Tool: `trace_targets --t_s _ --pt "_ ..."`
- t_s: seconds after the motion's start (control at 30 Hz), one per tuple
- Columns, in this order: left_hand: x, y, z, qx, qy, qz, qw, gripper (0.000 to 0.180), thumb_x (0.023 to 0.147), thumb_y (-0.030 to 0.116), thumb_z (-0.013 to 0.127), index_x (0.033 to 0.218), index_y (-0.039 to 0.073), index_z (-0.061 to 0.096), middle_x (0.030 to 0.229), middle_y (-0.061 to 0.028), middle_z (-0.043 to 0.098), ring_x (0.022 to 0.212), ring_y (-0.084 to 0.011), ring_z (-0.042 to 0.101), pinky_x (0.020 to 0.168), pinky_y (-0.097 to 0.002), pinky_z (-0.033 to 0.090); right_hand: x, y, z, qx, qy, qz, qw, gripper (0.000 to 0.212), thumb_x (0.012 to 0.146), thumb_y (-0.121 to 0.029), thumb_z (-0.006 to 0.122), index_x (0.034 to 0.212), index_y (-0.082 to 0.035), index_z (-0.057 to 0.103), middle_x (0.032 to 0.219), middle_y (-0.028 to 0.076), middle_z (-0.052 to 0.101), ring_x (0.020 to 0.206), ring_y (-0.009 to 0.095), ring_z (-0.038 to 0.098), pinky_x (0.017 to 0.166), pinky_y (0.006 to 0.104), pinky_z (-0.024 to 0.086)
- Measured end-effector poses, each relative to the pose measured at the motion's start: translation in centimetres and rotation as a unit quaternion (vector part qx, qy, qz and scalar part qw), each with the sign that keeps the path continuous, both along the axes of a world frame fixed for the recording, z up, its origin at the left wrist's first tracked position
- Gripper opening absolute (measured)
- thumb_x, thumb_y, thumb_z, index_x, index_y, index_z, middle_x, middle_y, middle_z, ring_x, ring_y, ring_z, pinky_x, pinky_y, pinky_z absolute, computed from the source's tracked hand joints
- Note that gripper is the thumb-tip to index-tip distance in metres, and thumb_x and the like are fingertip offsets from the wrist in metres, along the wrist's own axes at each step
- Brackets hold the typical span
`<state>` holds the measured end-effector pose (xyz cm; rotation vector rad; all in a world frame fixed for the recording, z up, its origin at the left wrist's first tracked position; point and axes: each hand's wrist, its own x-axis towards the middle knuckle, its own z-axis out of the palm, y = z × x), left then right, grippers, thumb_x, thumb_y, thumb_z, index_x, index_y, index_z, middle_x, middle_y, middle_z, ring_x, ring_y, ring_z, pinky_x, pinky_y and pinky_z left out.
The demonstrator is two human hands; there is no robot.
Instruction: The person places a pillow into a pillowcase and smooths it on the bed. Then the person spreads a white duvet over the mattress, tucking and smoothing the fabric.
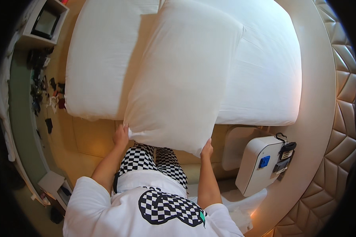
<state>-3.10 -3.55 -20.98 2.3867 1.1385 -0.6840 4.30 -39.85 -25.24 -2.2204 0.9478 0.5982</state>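
Left hand (122, 135): closed on the white pillow (182, 75) by a near corner, toward 8 o'clock.
Right hand (207, 149): gripping its other near corner, toward 5 o'clock.
Pillow's place: from the 2 hands toward 12 o'clock, over the white bed (269, 79) (creased beside the left fingers).
White bedside unit (259, 168): 4 o'clock, blue item (264, 161) on top.
Dark clutter (36, 89): past 9 o'clock, perhaps clothing; too small to tell.

A bedroom, judging by the white-sheeted bed (265, 87), with padded wall panels (324, 189) to the bed's right.
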Motion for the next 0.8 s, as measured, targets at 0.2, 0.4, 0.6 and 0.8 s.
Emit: trace_targets --t_s 0.2,0.4,0.6,0.8 --pt "-4.6 2.5 -3.0 -0.114 -0.199 0.158 0.96 0.046 0.084 0.04 0.032 0.079 0.001 0.057 0.074 -0.0225 0.055 0.071 -0.0367 0.052 0.062 -0.039 0.041 -3.1 -1.5 -0.3 0.272 -0.115 -0.268 0.917 0.052 0.083 -0.042 0.035 0.094 0.006 0.054 0.088 0.02 0.057 0.077 0.024 0.056 0.069 0.0332 0.042" --pt "0.2 2.6 -1.4 -0.047 -0.07 0.032 0.996 0.041 0.082 0.037 0.038 0.085 -0.001 0.053 0.082 -0.0223 0.053 0.08 -0.0349 0.049 0.068 -0.0396 0.039 -1.8 -1.3 -0.3 -0.002 -0.038 -0.048 0.998 0.042 0.082 -0.035 0.04 0.095 0.003 0.052 0.085 0.016 0.056 0.077 0.024 0.053 0.07 0.0327 0.041" --pt "13.9 2.4 1.1 -0.296 -0.347 0.164 0.875 0.049 0.081 0.039 0.043 0.117 0.006 0.034 0.115 -0.0128 0.039 0.105 -0.0233 0.039 0.086 -0.0298 0.031 8.5 0.3 3.5 0.057 -0.245 -0.022 0.967 0.04 0.082 -0.03 0.042 0.107 0.001 0.045 0.106 0.017 0.046 0.095 0.027 0.045 0.083 0.033 0.035" --pt "25.9 3.3 1.4 -0.437 -0.229 0.035 0.869 0.053 0.076 0.027 0.056 0.114 -0.004 0.037 0.104 -0.0116 0.05 0.089 -0.0195 0.051 0.078 -0.0278 0.041 17.6 7.3 1.5 0.013 -0.184 -0.028 0.982 0.078 0.07 -0.062 0.04 0.104 0.008 0.043 0.099 0.027 0.049 0.096 0.038 0.046 0.082 0.0399 0.037"
